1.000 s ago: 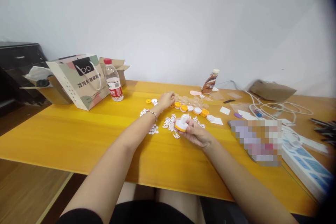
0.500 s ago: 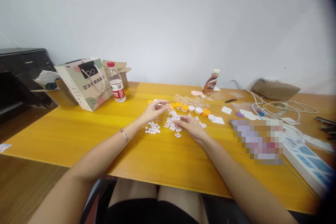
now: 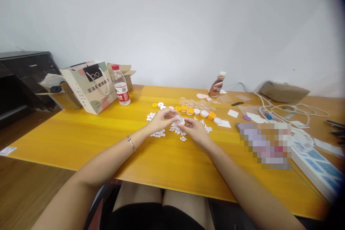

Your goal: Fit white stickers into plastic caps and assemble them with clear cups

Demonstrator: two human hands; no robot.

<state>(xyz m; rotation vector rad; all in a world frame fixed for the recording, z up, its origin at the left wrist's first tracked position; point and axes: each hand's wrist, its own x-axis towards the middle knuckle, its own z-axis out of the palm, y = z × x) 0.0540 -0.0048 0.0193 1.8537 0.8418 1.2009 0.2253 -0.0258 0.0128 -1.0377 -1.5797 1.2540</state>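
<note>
A round white-and-orange plastic piece is pinched between left hand and right hand, seemingly being assembled; careful alignment seems needed next.

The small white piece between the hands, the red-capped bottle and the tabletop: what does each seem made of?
Small white piece: probably plastic, from its even white; partly hidden. Red-capped bottle: likely plastic, glossy, transparent above its label. Tabletop: wood or laminate, with faint grain and soft sheen.

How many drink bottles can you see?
2: a red-capped water bottle beside the paper shopping bag on the left, and a white-capped Nescafé bottle near the back edge of the table, right of centre. The bag could hide more.
</note>
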